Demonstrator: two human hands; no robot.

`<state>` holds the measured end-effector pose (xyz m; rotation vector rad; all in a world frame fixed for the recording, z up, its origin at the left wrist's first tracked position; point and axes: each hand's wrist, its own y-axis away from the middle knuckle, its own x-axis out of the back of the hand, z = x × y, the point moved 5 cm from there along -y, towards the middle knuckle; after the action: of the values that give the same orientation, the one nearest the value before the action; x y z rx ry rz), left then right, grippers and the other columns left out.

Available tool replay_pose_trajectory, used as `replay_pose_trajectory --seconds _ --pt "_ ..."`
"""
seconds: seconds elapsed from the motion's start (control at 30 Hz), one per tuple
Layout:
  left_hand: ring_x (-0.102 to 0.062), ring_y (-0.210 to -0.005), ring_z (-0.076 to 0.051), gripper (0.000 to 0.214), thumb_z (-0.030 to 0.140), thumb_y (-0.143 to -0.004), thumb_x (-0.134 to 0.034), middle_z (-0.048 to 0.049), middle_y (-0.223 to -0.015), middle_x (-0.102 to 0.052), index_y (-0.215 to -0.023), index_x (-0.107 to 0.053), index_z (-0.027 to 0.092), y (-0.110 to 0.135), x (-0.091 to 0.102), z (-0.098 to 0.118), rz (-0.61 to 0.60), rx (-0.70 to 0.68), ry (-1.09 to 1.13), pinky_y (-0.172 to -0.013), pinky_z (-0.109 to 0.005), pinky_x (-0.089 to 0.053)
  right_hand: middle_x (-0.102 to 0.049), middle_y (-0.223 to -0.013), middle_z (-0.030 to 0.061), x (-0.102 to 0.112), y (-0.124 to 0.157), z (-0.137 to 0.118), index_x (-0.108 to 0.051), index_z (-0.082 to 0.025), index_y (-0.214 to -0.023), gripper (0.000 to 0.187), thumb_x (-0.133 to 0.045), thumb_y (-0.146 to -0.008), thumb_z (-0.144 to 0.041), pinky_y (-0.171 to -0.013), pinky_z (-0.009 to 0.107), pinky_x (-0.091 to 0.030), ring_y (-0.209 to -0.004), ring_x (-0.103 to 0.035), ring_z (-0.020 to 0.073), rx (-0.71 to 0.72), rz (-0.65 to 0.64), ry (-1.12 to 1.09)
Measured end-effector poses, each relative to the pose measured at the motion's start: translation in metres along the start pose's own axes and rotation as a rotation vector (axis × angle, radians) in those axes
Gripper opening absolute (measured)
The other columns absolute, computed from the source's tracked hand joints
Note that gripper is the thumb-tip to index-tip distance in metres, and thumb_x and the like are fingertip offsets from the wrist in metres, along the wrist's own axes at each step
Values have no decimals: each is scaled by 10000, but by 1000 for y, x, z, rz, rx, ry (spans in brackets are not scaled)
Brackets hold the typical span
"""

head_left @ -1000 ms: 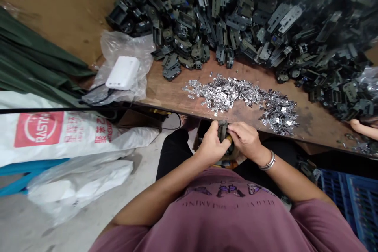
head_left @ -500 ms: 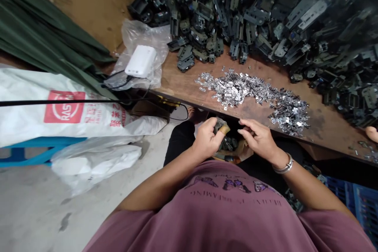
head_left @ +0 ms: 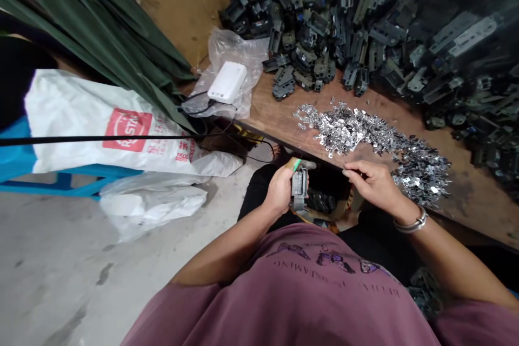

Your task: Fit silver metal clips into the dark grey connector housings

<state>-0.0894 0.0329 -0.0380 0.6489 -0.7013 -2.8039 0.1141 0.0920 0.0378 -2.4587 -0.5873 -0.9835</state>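
My left hand (head_left: 280, 190) is closed around a dark grey plastic housing (head_left: 299, 183), held upright above my lap with its hollow side showing. The thumb wears a yellowish wrap, and a bright green spot shows by its tip. To the right, apart from the housing, my right hand (head_left: 373, 183) has thumb and forefinger pinched together; whatever is between them is too small to make out. Just beyond that hand, a heap of small shiny metal clips (head_left: 344, 127) spreads along the edge of the wooden table (head_left: 275, 113).
A large pile of grey plastic housings (head_left: 324, 27) covers the back of the table. A white box-shaped device (head_left: 227, 82) with a cable lies on clear plastic wrap. Below the table edge, a box between my legs holds more housings (head_left: 322, 201). A white sack (head_left: 77, 119) stands left.
My left hand has turned, bringing the housing upright into plain view. My right thumb and forefinger have closed into a pinch. The whole view has shifted, so the table appears further right.
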Motion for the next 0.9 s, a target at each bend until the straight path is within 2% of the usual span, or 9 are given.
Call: replay_pose_trajectory --seconds 0.1,0.23,0.3,0.37,0.47,0.57,0.63,0.77,0.9 --pt "-495 -461 -117 461 618 -715 -610 16 -576 -578 -809 -616 168 -1 -1 0 -103 71 -83 -453 -233 -399 -760 -870 32 0 -26 2 -733 -223 -949 154 -591 -899 -254 -696 306 -551 -748 -706 184 12 11 38" --pt "-434 -524 -103 332 484 -762 -599 43 -552 -477 -674 -583 164 -15 -6 -18 -254 -49 -570 -526 -235 -343 -757 -909 36 -12 -81 1 -730 -212 -959 171 -571 -901 -240 -747 308 -525 -799 -700 194 51 -23 149" --pt "-437 -560 -117 326 441 -828 -516 41 -562 -454 -645 -552 172 -27 -6 -36 -261 -80 -868 -560 -248 -348 -747 -918 53 -25 -115 -2 -719 -189 -969 173 -563 -902 -225 -780 317 -509 -840 -687 209 74 -61 247" --pt "-477 -630 -142 309 405 -849 -496 23 -607 -480 -649 -550 175 -39 -8 -52 -231 -99 -960 -624 -269 -387 -731 -983 84 -43 -152 -6 -702 -164 -1013 188 -557 -903 -214 -828 337 -496 -919 -668 232 72 -91 354" --pt "-565 -837 -210 359 505 -853 -515 -51 -856 -595 -860 -618 162 -50 -15 -64 -204 -133 -1034 -779 -335 -446 -678 -1131 122 -77 -204 -10 -649 -135 -1128 252 -548 -902 -185 -887 356 -475 -1015 -624 249 76 -139 480" --pt "-557 -1095 -297 674 668 -764 -593 -142 -1186 -570 -1191 -564 148 -47 -25 -63 -266 -193 -1110 -922 -410 -452 -601 -1261 146 -107 -242 -13 -560 -101 -1249 387 -531 -864 -75 -950 361 -438 -1108 -557 258 171 -179 601" --pt "-562 -1116 -298 663 659 -753 -623 -137 -1194 -579 -1186 -582 160 -40 -29 -56 -339 -253 -1093 -942 -412 -461 -555 -1312 176 -119 -258 -10 -501 -65 -1305 469 -500 -839 -16 -943 374 -430 -1145 -516 275 193 -209 691" --pt "-618 -769 -181 384 532 -803 -644 -56 -819 -637 -812 -654 149 -29 -21 -31 -405 -264 -724 -718 -300 -507 -569 -1229 214 -118 -265 -4 -526 -50 -1247 413 -443 -844 -10 -830 392 -441 -1110 -502 311 197 -257 804" --pt "-624 -709 -146 401 526 -771 -698 -54 -834 -664 -884 -648 145 -34 7 9 -177 -227 -232 -597 -233 -485 -593 -1110 211 -94 -232 -15 -591 -75 -1072 257 -453 -856 -56 -763 371 -418 -1005 -535 296 252 -191 816"
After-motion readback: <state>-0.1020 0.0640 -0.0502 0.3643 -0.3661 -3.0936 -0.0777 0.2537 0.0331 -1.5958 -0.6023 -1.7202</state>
